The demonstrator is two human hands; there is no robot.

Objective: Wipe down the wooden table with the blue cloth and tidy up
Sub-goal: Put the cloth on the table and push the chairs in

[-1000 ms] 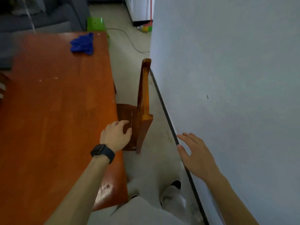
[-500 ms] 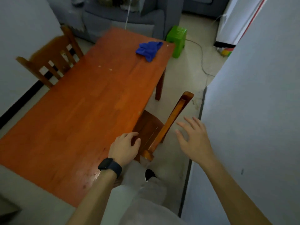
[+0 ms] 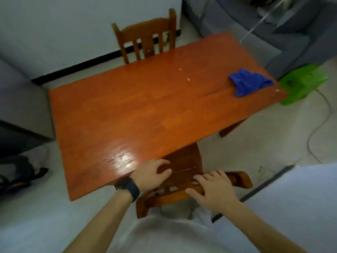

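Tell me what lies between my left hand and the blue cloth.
In the head view, only bare wooden table lies between the left hand and the blue cloth; crumbs sit farther back.

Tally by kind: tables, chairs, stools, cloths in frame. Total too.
Orange wooden table: 1
Brown wooden chairs: 2 (near chair, far chair)
Green plastic stool: 1
Crumpled blue cloth: 1
Total: 5
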